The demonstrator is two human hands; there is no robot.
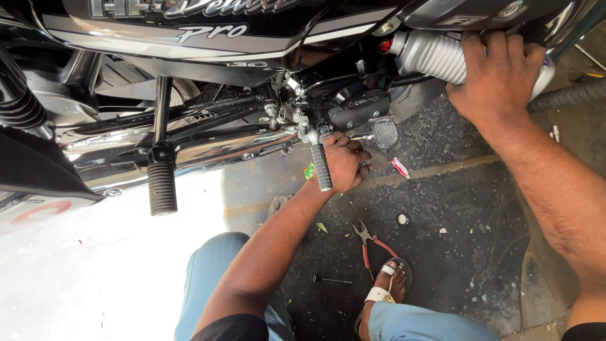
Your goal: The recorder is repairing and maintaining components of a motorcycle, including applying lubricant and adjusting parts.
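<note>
I squat beside a black motorcycle point(208, 38). My left hand point(346, 163) reaches under the engine with its fingers curled around a chrome lever point(361, 136) that leads to the ridged brake pedal point(384, 132). A ribbed rubber footpeg point(321, 167) sticks out just in front of that hand. My right hand point(499, 76) grips a grey ribbed plastic bottle point(432, 55), which lies tipped with its neck toward the engine point(360, 101) at the upper right.
Red-handled pliers point(371, 245) lie on the dark ground, with a thin screwdriver-like tool point(328, 280) and a small white cap point(402, 219) nearby. A second footpeg point(162, 187) hangs at the left. My sandalled foot point(384, 285) is beside the pliers. A ribbed hose point(568, 95) runs at the right.
</note>
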